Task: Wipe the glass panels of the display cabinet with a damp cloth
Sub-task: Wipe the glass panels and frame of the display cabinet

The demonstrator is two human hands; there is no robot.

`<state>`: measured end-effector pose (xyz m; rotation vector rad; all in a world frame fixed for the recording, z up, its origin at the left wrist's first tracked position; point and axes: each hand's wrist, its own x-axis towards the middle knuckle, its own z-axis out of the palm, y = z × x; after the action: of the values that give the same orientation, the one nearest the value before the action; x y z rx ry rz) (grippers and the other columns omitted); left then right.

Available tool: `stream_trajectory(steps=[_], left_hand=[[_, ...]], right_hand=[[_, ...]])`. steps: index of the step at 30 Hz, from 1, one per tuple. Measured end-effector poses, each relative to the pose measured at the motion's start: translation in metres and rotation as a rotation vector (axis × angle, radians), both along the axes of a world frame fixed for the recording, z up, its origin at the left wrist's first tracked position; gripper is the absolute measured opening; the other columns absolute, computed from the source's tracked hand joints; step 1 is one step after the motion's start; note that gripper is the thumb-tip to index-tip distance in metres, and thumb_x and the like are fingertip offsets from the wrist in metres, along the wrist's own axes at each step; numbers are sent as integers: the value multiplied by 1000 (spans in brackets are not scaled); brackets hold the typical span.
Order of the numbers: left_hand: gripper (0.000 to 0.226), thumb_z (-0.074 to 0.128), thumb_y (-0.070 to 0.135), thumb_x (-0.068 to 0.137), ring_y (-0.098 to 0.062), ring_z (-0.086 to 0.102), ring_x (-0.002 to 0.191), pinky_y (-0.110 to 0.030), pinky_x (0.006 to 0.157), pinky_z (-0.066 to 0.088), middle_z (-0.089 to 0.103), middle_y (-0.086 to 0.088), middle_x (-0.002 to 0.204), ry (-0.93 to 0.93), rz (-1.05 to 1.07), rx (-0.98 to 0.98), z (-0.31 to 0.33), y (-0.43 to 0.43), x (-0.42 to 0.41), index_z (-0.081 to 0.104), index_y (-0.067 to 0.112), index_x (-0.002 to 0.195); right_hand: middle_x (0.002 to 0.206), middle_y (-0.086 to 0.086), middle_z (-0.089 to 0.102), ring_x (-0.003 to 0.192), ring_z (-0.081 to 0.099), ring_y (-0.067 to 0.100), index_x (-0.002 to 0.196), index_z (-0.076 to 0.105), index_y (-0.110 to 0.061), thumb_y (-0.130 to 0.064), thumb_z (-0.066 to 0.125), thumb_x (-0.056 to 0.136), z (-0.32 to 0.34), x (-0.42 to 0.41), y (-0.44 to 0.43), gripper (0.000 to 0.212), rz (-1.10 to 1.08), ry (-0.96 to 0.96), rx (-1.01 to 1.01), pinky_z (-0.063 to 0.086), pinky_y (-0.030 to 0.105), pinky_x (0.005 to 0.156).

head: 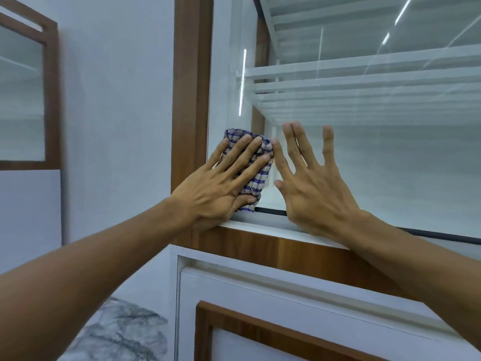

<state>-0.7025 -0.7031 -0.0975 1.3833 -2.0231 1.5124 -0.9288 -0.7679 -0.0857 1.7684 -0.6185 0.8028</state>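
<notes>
A blue-and-beige checked cloth [256, 175] lies flat against the lower left corner of the cabinet's glass panel [390, 165]. My left hand [221, 186] presses on it with fingers spread, the thumb tucked under its lower edge. My right hand [312, 183] rests flat on the glass just to the right of the cloth, fingers apart, holding nothing. The panel sits in a brown wooden frame [191, 100] with a white sill [273, 231] below the hands.
White glass shelves [364, 82] show behind the panel. Below the sill is a white cabinet door [286, 303] with a brown inset frame. A second framed glass door [23, 95] hangs on the wall at the left. A marbled surface [117, 332] lies at bottom left.
</notes>
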Motion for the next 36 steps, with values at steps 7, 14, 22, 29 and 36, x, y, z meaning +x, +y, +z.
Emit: stream_trajectory(steps=[7, 14, 22, 29, 36], left_hand=[[74, 12, 50, 104, -24, -34, 153, -50, 128, -11, -36, -8, 165, 267, -28, 101, -17, 10, -6, -27, 19, 159], [82, 22, 53, 102, -20, -33, 153, -40, 123, -25, -36, -4, 166, 665, -249, -77, -7, -14, -44, -20, 15, 161], [69, 27, 35, 106, -23, -9, 160, -42, 128, -8, -9, -6, 173, 674, -369, -362, 138, -47, -33, 1, 10, 165], [68, 27, 35, 106, -23, -7, 160, -42, 128, -7, -6, -6, 174, 655, -338, -370, 319, -49, -25, 3, 11, 165], [67, 28, 35, 105, -28, 0, 160, -52, 129, 2, 2, -11, 173, 682, -332, -363, 442, -53, -70, 11, 9, 164]], right_hand=[[168, 24, 0, 158, 1, 36, 161, 15, -5, -31, 40, 98, 3, 3, 5, 73, 76, -5, 5, 1, 67, 123], [167, 22, 12, 157, 11, 36, 159, 24, -4, -26, 39, 92, 16, 15, 5, 72, 95, -46, -18, 7, 64, 123], [167, 15, 21, 156, 16, 31, 158, 28, -7, -28, 24, 96, 164, 52, 1, 66, 201, -137, 9, 18, 64, 121], [168, 13, 18, 158, 10, 27, 159, 24, -8, -24, 32, 91, 341, 57, 0, 71, 186, -142, 47, 14, 62, 123], [164, 14, 28, 156, 18, 25, 155, 33, -4, -18, 33, 92, 449, 19, 9, 65, 242, -216, 119, 17, 55, 124]])
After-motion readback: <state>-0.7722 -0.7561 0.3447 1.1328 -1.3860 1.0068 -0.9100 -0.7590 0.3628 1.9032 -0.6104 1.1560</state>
